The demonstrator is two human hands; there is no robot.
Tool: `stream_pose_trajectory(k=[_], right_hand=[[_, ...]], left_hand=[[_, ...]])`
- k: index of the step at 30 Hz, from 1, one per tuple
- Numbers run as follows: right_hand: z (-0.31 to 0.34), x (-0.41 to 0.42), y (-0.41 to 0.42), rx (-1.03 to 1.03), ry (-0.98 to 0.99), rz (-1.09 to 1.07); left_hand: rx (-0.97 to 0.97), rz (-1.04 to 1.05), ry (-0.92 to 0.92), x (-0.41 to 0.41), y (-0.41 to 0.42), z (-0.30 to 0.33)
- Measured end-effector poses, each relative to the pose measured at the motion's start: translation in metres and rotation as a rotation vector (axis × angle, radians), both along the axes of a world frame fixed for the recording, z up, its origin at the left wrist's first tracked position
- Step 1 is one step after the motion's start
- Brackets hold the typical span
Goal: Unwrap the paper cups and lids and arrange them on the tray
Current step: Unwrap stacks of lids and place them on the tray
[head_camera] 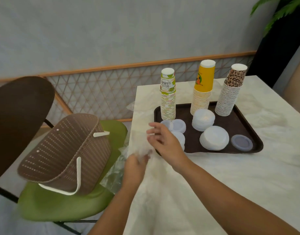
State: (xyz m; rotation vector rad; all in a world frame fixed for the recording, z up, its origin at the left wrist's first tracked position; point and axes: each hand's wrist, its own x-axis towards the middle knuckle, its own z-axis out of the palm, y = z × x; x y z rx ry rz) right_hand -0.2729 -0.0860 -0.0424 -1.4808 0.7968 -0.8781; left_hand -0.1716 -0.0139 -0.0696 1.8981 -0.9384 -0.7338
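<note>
Left grip clutching clear wrapper at bench left edge; right grip wide, fingers spread beside tray.

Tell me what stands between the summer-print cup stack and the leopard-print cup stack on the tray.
The yellow cup stack stands between them at the tray's back, seen in the head view.

Tray back edge blocked: three tall cup stacks, lime-print, yellow, leopard-print, gaps between them narrow. Lid piles crowd tray front and left (bare strip only at right, behind single grey lid). Table open in front of tray and along right side. Left table edge taken by crumpled clear wrap. Beyond it, tilted brown basket fills green chair seat.
</note>
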Motion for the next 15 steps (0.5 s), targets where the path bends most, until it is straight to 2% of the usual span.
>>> stream_pose_trajectory(k=[3,6,10,15], right_hand=[[0.015,-0.004,0.001,-0.096,0.073,-0.090],[0.023,-0.010,0.004,-0.002,0.131,-0.066],[0.022,-0.015,0.011,-0.043,0.089,-0.234],[0.028,-0.037,0.016,-0.112,-0.007,-0.508]], left_hand=[[-0.255,-0.029,0.455,0.004,-0.002,0.038],[-0.372,-0.169,0.645,0.003,-0.003,0.058],[-0.340,-0.227,0.710,-0.006,-0.005,0.063],[-0.363,-0.060,0.580,-0.017,-0.013,0.065]])
